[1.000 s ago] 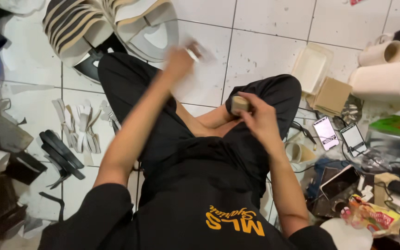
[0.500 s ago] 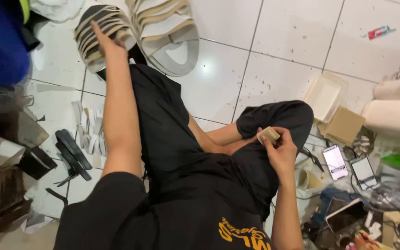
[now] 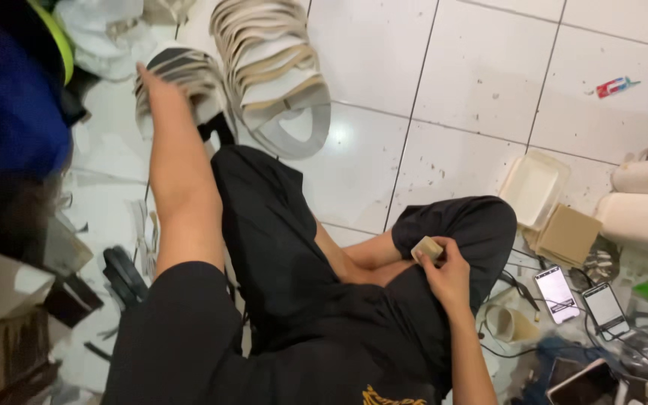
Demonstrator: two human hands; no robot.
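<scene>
I see my left hand spread on stacked beige sandal straps over the white tiled floor, while my right hand pinches a small tan block.

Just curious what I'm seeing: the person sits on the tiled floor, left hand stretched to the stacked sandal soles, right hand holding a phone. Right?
Not quite. In the head view the right hand holds a small tan block, not a phone; the phones lie on the floor. The left hand does reach the stacked sandal soles.

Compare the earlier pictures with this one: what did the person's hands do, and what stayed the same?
The left hand reached forward from above the knee to the stack of shoe soles on the floor and now touches it. The right hand kept its small tan block over the lap.
</scene>
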